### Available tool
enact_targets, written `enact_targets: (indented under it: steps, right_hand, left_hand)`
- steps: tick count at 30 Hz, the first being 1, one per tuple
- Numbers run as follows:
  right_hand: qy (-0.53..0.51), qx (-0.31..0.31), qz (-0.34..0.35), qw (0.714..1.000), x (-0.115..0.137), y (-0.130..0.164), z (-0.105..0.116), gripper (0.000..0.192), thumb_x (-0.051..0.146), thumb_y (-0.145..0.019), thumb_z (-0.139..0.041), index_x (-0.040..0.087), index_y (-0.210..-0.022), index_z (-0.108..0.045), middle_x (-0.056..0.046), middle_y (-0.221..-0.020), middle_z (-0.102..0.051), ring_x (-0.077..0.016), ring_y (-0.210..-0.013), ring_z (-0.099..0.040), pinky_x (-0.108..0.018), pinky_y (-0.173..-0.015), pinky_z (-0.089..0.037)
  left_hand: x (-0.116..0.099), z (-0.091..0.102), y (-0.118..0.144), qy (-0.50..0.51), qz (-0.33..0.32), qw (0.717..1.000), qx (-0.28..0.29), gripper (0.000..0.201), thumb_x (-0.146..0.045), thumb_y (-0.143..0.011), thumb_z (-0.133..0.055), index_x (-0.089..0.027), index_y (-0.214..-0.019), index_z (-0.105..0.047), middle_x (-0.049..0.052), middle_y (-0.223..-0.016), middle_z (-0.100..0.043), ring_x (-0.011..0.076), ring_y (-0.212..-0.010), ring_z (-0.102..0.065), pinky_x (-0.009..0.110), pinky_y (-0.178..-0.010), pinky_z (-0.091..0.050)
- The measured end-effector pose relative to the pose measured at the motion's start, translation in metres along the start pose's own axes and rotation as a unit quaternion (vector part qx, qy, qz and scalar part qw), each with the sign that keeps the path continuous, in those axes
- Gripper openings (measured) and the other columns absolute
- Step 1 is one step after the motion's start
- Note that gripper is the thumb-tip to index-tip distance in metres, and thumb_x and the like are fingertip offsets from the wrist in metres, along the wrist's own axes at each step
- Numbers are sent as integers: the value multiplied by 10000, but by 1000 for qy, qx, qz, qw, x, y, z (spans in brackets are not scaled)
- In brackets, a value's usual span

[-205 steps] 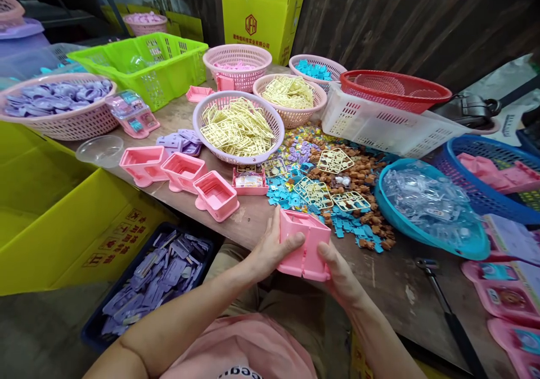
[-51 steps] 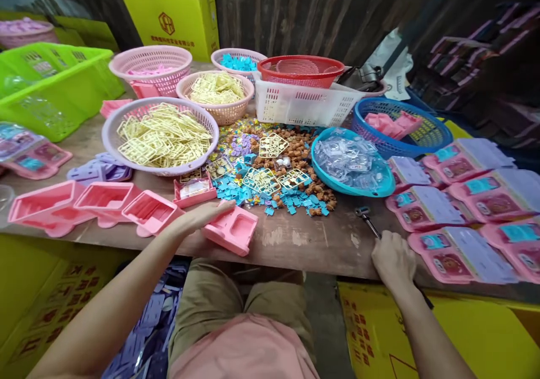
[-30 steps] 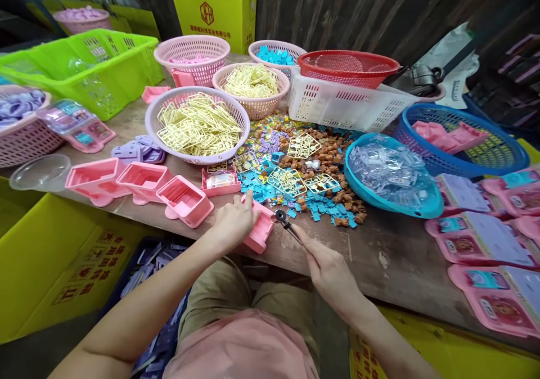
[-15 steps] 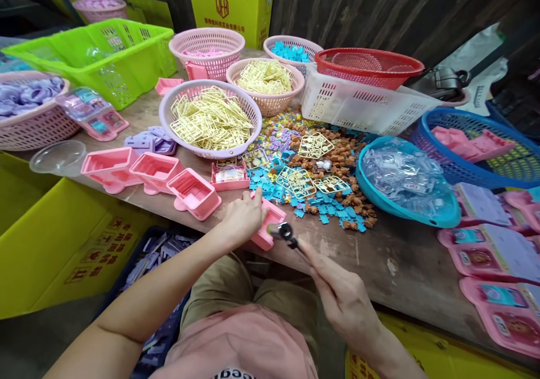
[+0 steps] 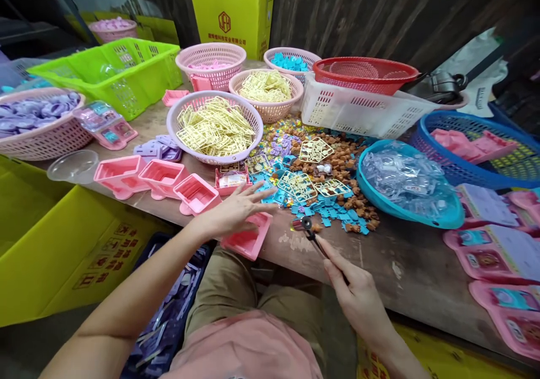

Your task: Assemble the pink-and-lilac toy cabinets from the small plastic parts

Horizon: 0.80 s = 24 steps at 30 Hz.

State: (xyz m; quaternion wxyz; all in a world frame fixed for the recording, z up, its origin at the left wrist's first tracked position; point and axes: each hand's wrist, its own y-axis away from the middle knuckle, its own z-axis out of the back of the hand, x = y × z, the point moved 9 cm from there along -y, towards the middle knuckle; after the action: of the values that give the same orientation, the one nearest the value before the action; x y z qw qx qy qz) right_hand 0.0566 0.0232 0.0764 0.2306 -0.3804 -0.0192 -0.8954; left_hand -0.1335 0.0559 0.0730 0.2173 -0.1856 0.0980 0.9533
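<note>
My left hand [image 5: 234, 210] is spread open, palm down, over a pink plastic box [image 5: 258, 238] at the table's near edge; it partly hides the box, and I cannot tell whether it touches it. My right hand [image 5: 352, 280] is closed around the thin dark handle of a small hammer [image 5: 307, 225] with a round metal head. The hammer is held above the table, to the right of the box. Left of my left hand, similar pink boxes [image 5: 197, 194] stand in a row. Behind the hand lies a pink tray [image 5: 232, 181] with a printed piece in it.
Loose blue pieces [image 5: 333, 213] and brown figures [image 5: 337, 157] lie heaped mid-table. Behind are a basket of cream frames [image 5: 253, 137] and a white crate [image 5: 363, 109]. To the right stand a turquoise basin [image 5: 453, 213] of clear parts and packed pink sets [image 5: 498, 249].
My left hand has moved back to the left, fingers now spread. The hammer has moved right, away from the pink box. The box has turned and shifted slightly left.
</note>
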Motion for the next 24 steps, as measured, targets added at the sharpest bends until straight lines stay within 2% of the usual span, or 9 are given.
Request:
enact_targets:
  steps: [1, 3, 5, 8, 11, 13, 17, 21, 24]
  right_hand:
    - [-4, 1, 4, 1000, 1, -1, -4, 392, 245, -900, -399, 198, -1272, -513, -48, -1227, -576, -201, -1115, -564, -326, -905, -493]
    - [-10, 1, 10, 1000, 3, -5, -12, 402, 225, -901, -389, 213, -1289, -492, -43, -1239, -564, -197, -1120, -560, -326, -901, -498]
    - [-16, 1, 18, 1000, 7, -11, -17, 415, 205, -902, -378, 223, -1307, -469, -42, -1248, -559, -191, -1113, -567, -326, -905, -497]
    - [-26, 16, 28, 999, 10, -17, -26, 427, 170, -898, -373, 219, -1312, -461, -40, -1251, -565, -179, -1102, -578, -321, -914, -492]
    - [-39, 38, 37, 998, 15, -20, -33, 437, 136, -890, -368, 217, -1309, -462, -28, -1238, -583, -164, -1100, -580, -313, -919, -490]
    - [-50, 37, 53, 997, 24, -19, -34, 446, 126, -893, -363, 222, -1321, -446, -22, -1252, -575, -157, -1126, -560, -308, -941, -474]
    - [-49, 18, 94, 994, 44, -18, -35, 487, 125, -899, -344, 223, -1375, -362, -58, -1242, -587, -174, -1087, -587, -310, -906, -497]
    - [28, 82, 98, 991, 47, -23, -53, 541, 78, -851, -364, 252, -1363, -386, -65, -1032, -689, -186, -849, -674, -302, -717, -564]
    - [19, 60, 96, 993, 47, -30, -51, 572, 70, -841, -371, 263, -1378, -355, -52, -1022, -690, -176, -860, -664, -299, -753, -555]
  left_hand:
    - [5, 2, 5, -23, 70, 996, -55, 642, -308, -757, -648, -289, -1337, -374, 78, -1497, -226, 306, -1391, -80, 555, -1070, -127]
    - [11, 0, 23, -64, 210, 964, -150, 837, -441, -734, -644, -187, -1410, -218, 202, -1494, -143, 384, -1374, -66, 612, -1032, -157]
    - [10, -15, 36, -68, 254, 950, -166, 957, -471, -706, -655, -128, -1422, -120, 285, -1456, -156, 436, -1335, -175, 607, -982, -270]
    - [11, -32, 41, -41, 183, 976, -112, 1011, -355, -668, -683, -163, -1428, -45, 255, -1397, -273, 398, -1289, -307, 512, -940, -386]
    - [19, -27, 44, -19, 96, 994, -51, 1039, -260, -638, -659, -234, -1432, 11, 173, -1363, -340, 337, -1268, -352, 502, -988, -348]
    - [24, -18, 46, 3, 72, 997, -36, 1047, -234, -639, -637, -242, -1433, 45, 152, -1358, -348, 316, -1257, -362, 498, -1010, -328]
    - [26, -12, 46, 21, 64, 996, -50, 1092, -226, -631, -639, -194, -1432, 102, 169, -1324, -381, 323, -1218, -387, 476, -978, -377]
    - [28, -18, 46, 6, 74, 996, -52, 1138, -214, -597, -649, -172, -1423, 133, 183, -1314, -400, 341, -1175, -430, 496, -957, -393]
    - [30, -21, 46, -4, 74, 996, -55, 1135, -211, -576, -656, -161, -1424, 97, 206, -1362, -345, 365, -1209, -404, 513, -970, -380]
